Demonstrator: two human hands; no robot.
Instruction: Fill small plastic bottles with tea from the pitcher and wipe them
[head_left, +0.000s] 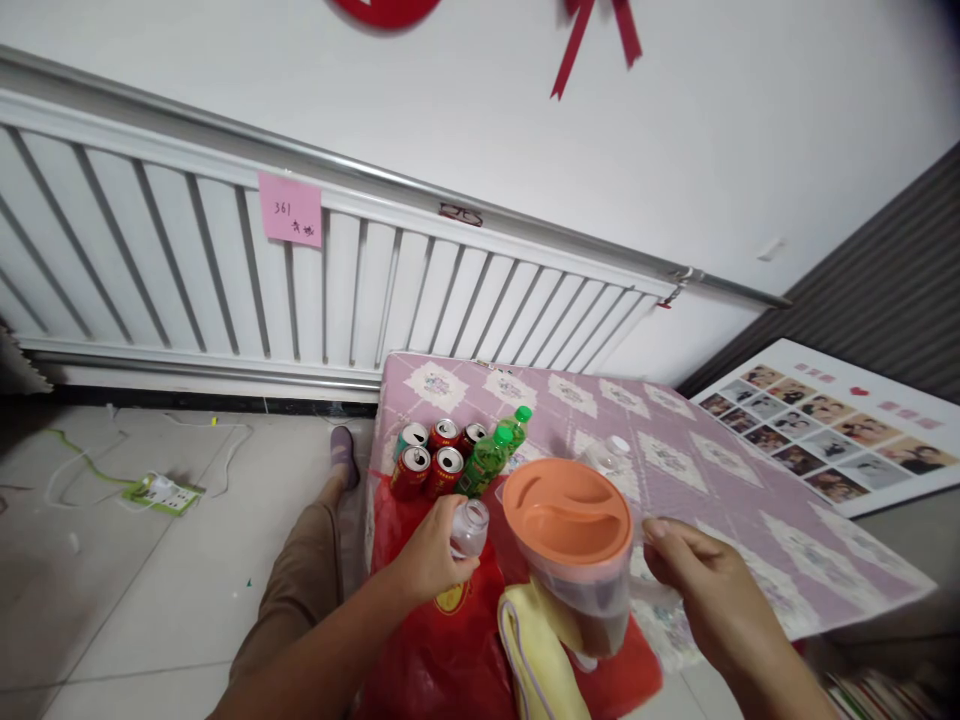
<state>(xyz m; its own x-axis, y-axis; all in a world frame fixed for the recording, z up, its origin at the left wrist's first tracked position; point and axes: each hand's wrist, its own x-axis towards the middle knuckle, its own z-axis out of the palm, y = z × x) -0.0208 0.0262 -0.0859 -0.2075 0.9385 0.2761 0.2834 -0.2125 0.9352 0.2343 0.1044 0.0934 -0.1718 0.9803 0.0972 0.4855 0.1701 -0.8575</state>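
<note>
My left hand point(431, 550) is closed around a small clear bottle point(470, 530), its uncapped mouth facing up. The fingers of my right hand point(694, 570) are closed on the translucent handle of a plastic pitcher point(577, 590). An orange lid point(570, 515) covers the pitcher, and something brownish shows through its lower wall. The bottle is to the left of the pitcher, apart from it. A folded yellow cloth point(536, 650) lies against the near side of the pitcher. Beneath these a red plastic bag point(427, 640) is spread on the table.
Several opened drink cans point(448, 470) stand beside two green bottles point(487, 460) at the table's left. Behind the pitcher is a clear bottle with a white cap point(616, 450). A floral cloth point(675, 455) covers the table; a radiator point(450, 290) runs behind it. A photo board point(847, 420) leans at right.
</note>
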